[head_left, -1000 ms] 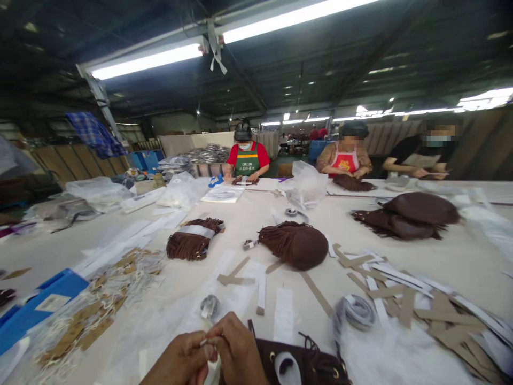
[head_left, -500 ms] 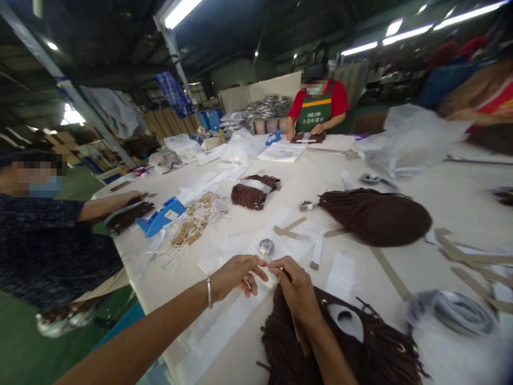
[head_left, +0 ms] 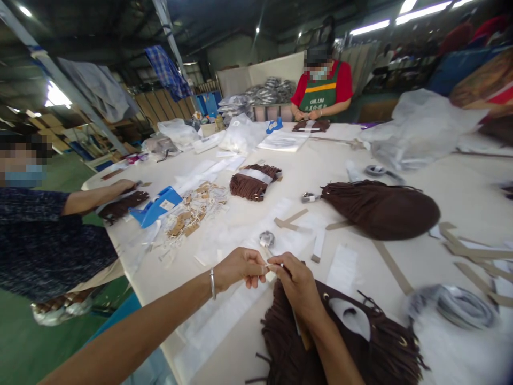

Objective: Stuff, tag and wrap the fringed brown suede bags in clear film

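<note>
My left hand [head_left: 245,268], with a silver bangle at the wrist, is closed in a pinch. Its fingertips meet those of my right hand [head_left: 295,282], which is pinched too. Something small and pale sits between them, too small to make out. Just beyond the fingertips lies a small grey wrapped bundle [head_left: 266,239], with a cream strip running from it towards my hands. Below my right forearm a brown fringed bag [head_left: 385,321] lies flat, showing metal eyelets and a white oval piece [head_left: 351,316] on top. My forearm hides part of it.
Brown-and-white tags [head_left: 192,211] lie heaped beside a blue tape dispenser [head_left: 156,207]. A banded fringed bundle [head_left: 250,184], a full brown bag [head_left: 385,208], cardboard strips [head_left: 393,267] and a coiled grey strap [head_left: 463,307] surround my hands. Co-workers handle brown pieces at the left and far side.
My left hand's fingers have drawn in from loosely spread to a pinch against the right fingertips. The view has shifted slightly. The far co-worker's hands have come together above the brown piece.
</note>
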Demonstrator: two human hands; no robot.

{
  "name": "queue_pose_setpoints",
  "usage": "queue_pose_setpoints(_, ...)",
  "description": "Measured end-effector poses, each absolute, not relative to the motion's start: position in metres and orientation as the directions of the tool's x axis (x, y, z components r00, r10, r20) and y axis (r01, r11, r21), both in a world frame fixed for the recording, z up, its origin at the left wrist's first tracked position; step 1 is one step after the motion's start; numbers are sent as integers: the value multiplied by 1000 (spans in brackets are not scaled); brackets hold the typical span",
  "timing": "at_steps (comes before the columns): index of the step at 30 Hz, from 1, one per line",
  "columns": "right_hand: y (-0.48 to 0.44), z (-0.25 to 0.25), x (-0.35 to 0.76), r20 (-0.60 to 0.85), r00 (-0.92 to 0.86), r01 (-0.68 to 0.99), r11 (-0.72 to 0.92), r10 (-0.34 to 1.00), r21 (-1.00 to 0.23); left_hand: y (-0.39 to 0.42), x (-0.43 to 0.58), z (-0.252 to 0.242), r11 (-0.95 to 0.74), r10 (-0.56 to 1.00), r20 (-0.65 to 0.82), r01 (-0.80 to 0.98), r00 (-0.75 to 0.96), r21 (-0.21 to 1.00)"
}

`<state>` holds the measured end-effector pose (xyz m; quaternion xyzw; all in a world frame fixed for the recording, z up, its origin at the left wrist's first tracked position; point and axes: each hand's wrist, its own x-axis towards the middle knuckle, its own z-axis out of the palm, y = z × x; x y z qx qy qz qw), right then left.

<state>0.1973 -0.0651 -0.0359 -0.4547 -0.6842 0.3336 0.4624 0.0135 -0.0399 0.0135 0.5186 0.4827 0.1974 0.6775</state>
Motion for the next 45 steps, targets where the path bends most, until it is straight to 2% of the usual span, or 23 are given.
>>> queue_pose_setpoints(7,-65,-32,201,223,-201,339,281,954,-898,-33,14,3,355,771,-477,337,423,872)
queue_pose_setpoints(13,-66,-33,199,224,-213,349,288,951,-892,-32,9,-7,353,803,-490,390,340,850)
queue_pose_setpoints(18,-65,-34,198,230,-234,363,304,945,-881,-31,4,-2,415,713,-523,320,466,852)
queue_pose_setpoints(22,-65,-34,199,223,-243,367,302,944,-880,-28,8,0,393,653,-513,330,557,858)
queue_pose_setpoints(26,-65,-34,199,213,-231,361,287,949,-887,-22,10,-2,351,681,-508,374,528,859)
queue_pose_setpoints(37,-64,-27,204,63,-241,304,137,969,-943,-15,19,-13,267,751,-457,413,476,871)
queue_pose_setpoints(39,-63,-29,204,52,-225,329,126,973,-936,-14,21,-16,206,762,-440,467,474,860)
queue_pose_setpoints(41,-62,-32,205,58,-174,383,122,983,-916,-13,23,-18,69,796,-394,578,459,813)
queue_pose_setpoints(43,-60,-37,207,92,-87,464,122,992,-877,-12,26,-19,-154,851,-262,694,456,703)
queue_pose_setpoints(45,-59,-43,211,141,-14,543,126,990,-830,-10,29,-20,-401,843,-110,752,526,524)
